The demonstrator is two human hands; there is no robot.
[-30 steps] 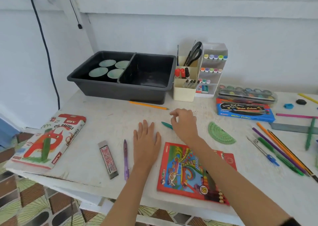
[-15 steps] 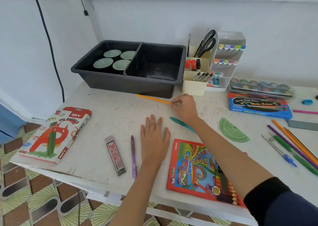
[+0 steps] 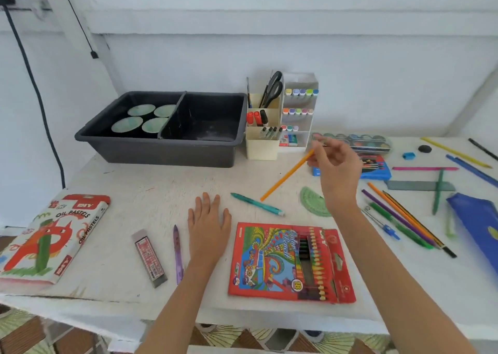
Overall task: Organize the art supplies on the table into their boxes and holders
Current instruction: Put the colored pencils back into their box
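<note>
Clearly little is sorted yet: the right hand point(image 3: 336, 170) hangs above the counter point(image 3: 151, 192), its fingers point(image 3: 326, 144) pinching the orange pencil point(image 3: 287, 177) by its upper end, just right of the cream holder point(image 3: 262, 146). The left hand point(image 3: 208, 224) lies flat, fingers straight, holding nothing. The teal pen point(image 3: 256, 204), purple pen point(image 3: 177, 248) and pencil cluster point(image 3: 404, 219) lie loose. The way to the holder looks open; the oil pastels box point(image 3: 51, 235) sits at the counter's front-left edge.

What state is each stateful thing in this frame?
right hand: pinches orange pencil above the table
left hand: flat on table, fingers straight
orange pencil: tilted, upper end held
oil pastels box: closed, lying flat
scissors: closed, upright in holder
black bin: four round dishes in left compartment
</note>
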